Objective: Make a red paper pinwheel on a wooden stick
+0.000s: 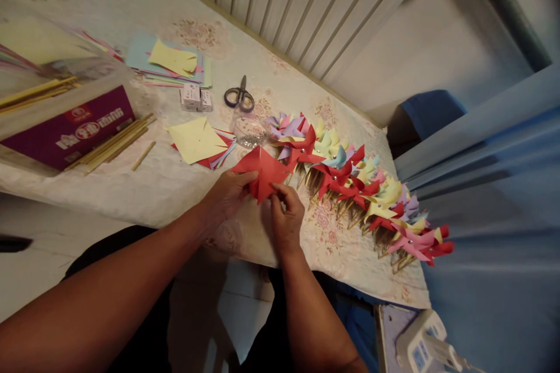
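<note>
Head view: your left hand grips red paper, thumb on top; your right hand, fingers curled, pinches its edge. It's between both hands, pinwheels to their right.

ribbed pale radiator | dark pipe | blue curtain | white power strip
</note>
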### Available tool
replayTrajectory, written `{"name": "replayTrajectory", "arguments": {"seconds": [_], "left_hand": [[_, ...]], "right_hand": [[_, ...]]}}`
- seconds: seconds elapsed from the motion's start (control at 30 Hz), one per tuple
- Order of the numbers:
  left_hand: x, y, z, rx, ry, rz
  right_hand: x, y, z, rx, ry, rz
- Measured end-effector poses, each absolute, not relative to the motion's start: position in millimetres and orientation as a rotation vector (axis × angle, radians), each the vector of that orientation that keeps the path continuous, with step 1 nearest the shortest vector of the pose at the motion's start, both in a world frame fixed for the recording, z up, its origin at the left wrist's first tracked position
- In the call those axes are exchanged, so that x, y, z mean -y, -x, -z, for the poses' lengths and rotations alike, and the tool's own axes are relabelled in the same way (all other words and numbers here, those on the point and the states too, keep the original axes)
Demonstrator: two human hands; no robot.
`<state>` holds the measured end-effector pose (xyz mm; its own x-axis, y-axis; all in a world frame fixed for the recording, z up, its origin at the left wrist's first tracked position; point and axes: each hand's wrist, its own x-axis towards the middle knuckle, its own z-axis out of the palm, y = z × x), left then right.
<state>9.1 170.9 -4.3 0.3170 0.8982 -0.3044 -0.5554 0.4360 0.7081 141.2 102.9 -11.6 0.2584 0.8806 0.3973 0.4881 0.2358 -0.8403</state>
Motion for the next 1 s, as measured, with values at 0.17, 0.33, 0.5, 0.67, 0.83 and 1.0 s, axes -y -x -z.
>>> {"name": "replayTrajectory", "arguments": {"seconds": [0.17,0.33,0.5,0.67,0.83,1.0], "left_hand": [[-172,-9,13,-0.692,-0.587,-0.999],[-171,-10,15,-0.696,-0.623,-0.956],[-169,-12,16,-0.732,-0.63,-0.897],[-168,-14,16,-0.73,-0.641,-0.866],[-166,-16,19,-0.726,-0.677,-0.874],[-165,-18,22,-0.75,-0.669,-0.875]], "right_hand": [[-106,-138,7,1.403,1.452,-0.461],[-107,-137,9,1.371,1.472,-0.503],[-107,-135,12,1.32,1.49,-0.541],[-107,-130,6,1.204,1.552,-0.571],[-108,-126,4,1.107,1.592,-0.562],[-110,-125,8,1.048,1.607,-0.551]]}}
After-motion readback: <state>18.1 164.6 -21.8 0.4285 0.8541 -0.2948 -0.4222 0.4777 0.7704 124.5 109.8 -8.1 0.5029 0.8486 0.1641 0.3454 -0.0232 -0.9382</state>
